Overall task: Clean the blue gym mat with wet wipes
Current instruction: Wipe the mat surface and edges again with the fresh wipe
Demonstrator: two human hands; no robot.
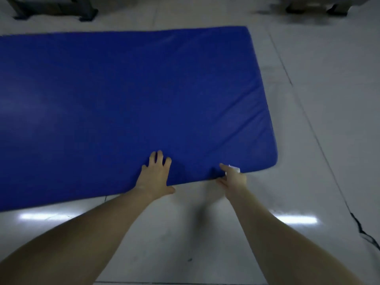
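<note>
The blue gym mat point(127, 103) lies flat on the pale floor and fills most of the view, running off the left edge. My left hand point(155, 175) rests on the mat's near edge with its fingers spread on top and its thumb below the edge. My right hand point(233, 177) grips the same near edge close to the right corner. A small white wet wipe point(235, 168) shows at that hand's fingertips. How the right fingers lie around the wipe is blurred.
Glossy light floor tiles point(318, 120) surround the mat. Dark furniture feet point(55, 11) stand at the far left and another base point(316, 7) at the far right. A thin black cable point(362, 229) runs along the floor at the lower right.
</note>
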